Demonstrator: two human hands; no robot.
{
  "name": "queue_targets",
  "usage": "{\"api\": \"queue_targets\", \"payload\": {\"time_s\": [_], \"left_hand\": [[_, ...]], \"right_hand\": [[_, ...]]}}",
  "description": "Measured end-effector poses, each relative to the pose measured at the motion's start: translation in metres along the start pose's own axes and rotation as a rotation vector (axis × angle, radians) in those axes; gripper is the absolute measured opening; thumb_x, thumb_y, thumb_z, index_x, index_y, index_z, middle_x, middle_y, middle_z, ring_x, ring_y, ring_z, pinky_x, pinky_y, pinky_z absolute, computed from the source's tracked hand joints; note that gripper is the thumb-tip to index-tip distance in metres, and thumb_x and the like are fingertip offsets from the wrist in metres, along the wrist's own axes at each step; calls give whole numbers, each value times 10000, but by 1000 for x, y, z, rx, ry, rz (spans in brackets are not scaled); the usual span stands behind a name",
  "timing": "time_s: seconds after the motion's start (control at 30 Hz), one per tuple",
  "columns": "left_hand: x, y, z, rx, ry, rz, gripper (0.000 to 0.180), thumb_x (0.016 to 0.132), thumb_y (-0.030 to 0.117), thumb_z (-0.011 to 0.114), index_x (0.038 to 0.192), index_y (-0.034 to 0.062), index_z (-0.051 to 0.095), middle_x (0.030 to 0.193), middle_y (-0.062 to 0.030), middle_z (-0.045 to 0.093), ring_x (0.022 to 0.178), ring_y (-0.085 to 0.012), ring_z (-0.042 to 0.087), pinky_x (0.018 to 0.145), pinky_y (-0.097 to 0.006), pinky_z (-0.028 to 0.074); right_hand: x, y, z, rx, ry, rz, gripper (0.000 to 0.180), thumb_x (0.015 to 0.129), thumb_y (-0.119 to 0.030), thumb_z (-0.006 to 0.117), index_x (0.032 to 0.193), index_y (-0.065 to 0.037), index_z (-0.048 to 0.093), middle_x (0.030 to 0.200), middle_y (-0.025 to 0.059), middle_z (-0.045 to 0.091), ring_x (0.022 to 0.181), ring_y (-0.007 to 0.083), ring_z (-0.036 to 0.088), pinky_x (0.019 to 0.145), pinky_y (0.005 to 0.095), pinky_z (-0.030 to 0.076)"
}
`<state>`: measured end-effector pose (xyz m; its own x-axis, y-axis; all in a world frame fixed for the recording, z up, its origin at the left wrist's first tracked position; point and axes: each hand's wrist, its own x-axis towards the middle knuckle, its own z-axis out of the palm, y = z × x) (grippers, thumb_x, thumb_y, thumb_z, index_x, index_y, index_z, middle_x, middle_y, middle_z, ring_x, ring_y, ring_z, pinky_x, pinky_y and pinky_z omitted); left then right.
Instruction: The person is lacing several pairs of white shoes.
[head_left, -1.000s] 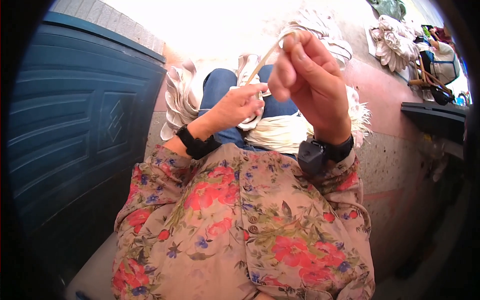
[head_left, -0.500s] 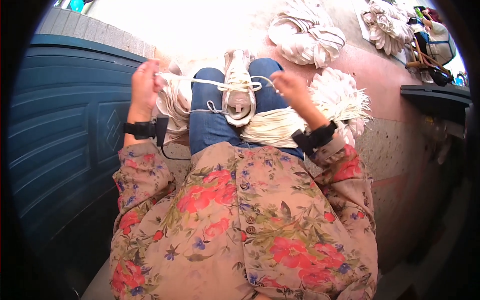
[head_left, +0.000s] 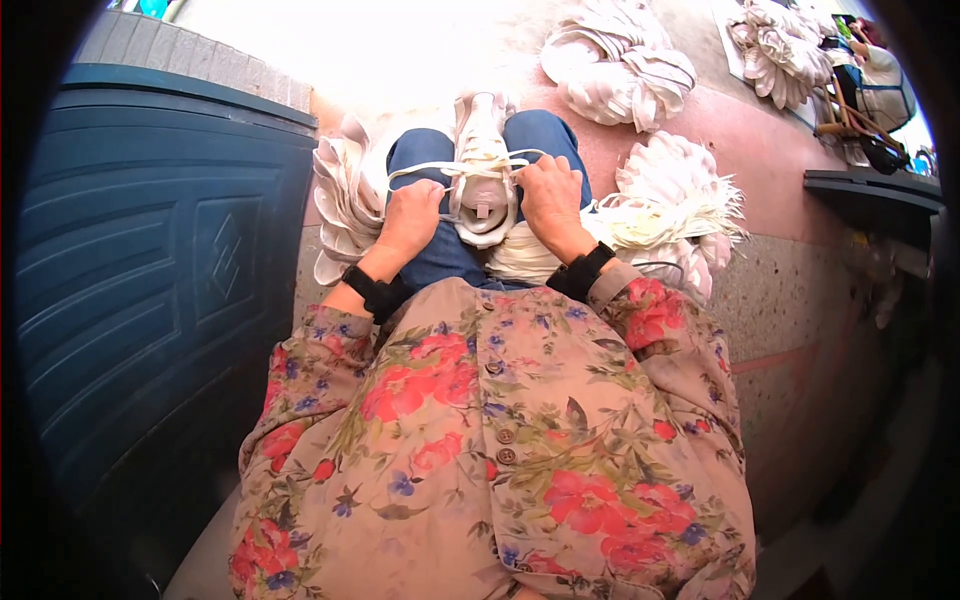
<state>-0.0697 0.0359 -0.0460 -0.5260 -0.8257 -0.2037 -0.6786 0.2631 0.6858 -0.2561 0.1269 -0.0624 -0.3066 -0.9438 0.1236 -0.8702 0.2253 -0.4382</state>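
A white sneaker (head_left: pixel 484 200) rests between my knees, its heel opening toward me and its toe pointing away. White laces run across its upper and loop out to both sides. My left hand (head_left: pixel 412 215) is closed by the shoe's left side, pinching a shoelace (head_left: pixel 420 170). On the other side, my right hand (head_left: pixel 552 200) grips the lace close against the shoe's edge. The exact hold of its fingertips is partly hidden. A bundle of cream laces (head_left: pixel 522 252) lies over my right thigh, under my right forearm.
Pale shoe uppers (head_left: pixel 346 200) are heaped left of my legs, beside a blue panelled door (head_left: pixel 170 220). More piles of uppers (head_left: pixel 625 75) lie on the floor ahead and to the right, one pile (head_left: pixel 670 190) with loose laces. A dark ledge (head_left: pixel 870 190) juts in at right.
Both hands have come inward and down from wide apart, where they held the lace ends stretched out. They are now close beside the shoe.
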Motion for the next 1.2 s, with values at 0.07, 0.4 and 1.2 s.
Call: {"api": "queue_targets", "payload": {"time_s": [0.07,0.4,1.2], "left_hand": [[2,1,1,65,29,47,199,827,183,489,799,21,601,753,-203,593,752,-378,562,662,-433,447],[10,12,14,416,11,181,165,801,156,479,733,32,565,705,-182,590,662,-354,582,596,-436,465],[13,18,4,273,-5,467,326,771,86,563,1075,48,451,743,-181,593,659,-362,571,564,-413,465]], "right_hand": [[0,-1,3,-42,12,-17,101,705,-101,537,715,-145,627,787,47,525,818,239,472,667,365,328],[-1,1,7,-64,-1,-153,74,675,-91,535,687,-122,601,729,41,534,767,214,496,658,350,331],[17,-4,-9,-246,-235,-419,71,673,-107,551,674,-89,619,752,59,565,792,220,531,659,332,396]]}}
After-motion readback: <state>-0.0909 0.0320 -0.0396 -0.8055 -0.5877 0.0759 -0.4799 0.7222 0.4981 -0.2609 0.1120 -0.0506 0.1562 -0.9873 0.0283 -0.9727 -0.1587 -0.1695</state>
